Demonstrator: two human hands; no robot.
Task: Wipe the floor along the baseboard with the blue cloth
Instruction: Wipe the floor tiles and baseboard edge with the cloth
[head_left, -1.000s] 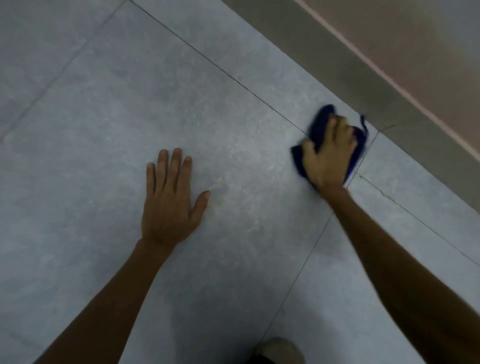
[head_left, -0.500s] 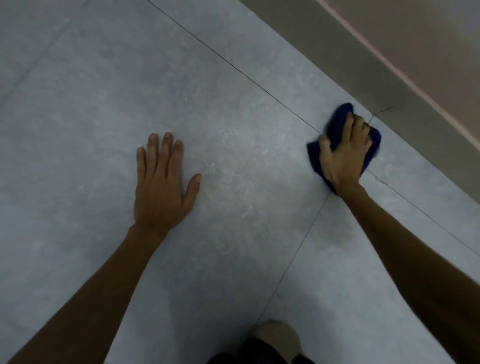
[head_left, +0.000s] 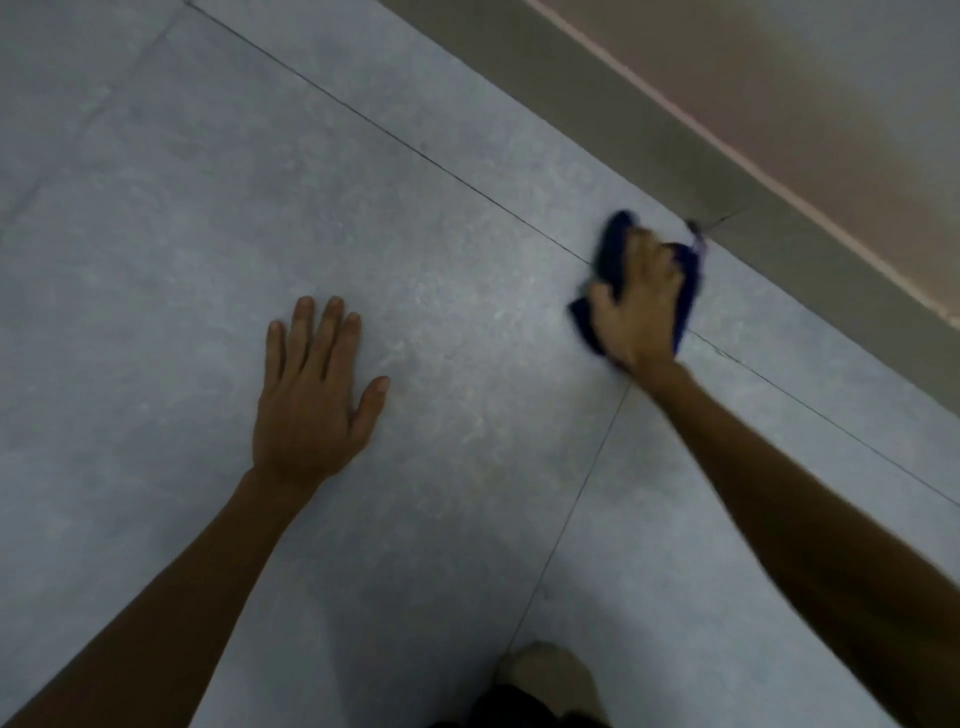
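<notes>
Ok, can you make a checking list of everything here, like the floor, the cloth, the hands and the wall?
Surface: grey tiled floor, thin dark joint lines.
Job's things: blue cloth, bunched on the floor beside the baseboard.
Clutter: nothing seen.
Grippers: right hand presses on the cloth, blurred; left hand flat on the floor, empty.
Cables: nothing seen.
Surroundings: pinkish wall above the baseboard; the person's knee at the bottom edge.

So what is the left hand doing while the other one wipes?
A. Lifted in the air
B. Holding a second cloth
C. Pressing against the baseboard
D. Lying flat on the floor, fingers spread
D: the left hand lies palm down on the bare floor with nothing in it, well away from the baseboard, while the right hand presses the cloth.
</notes>
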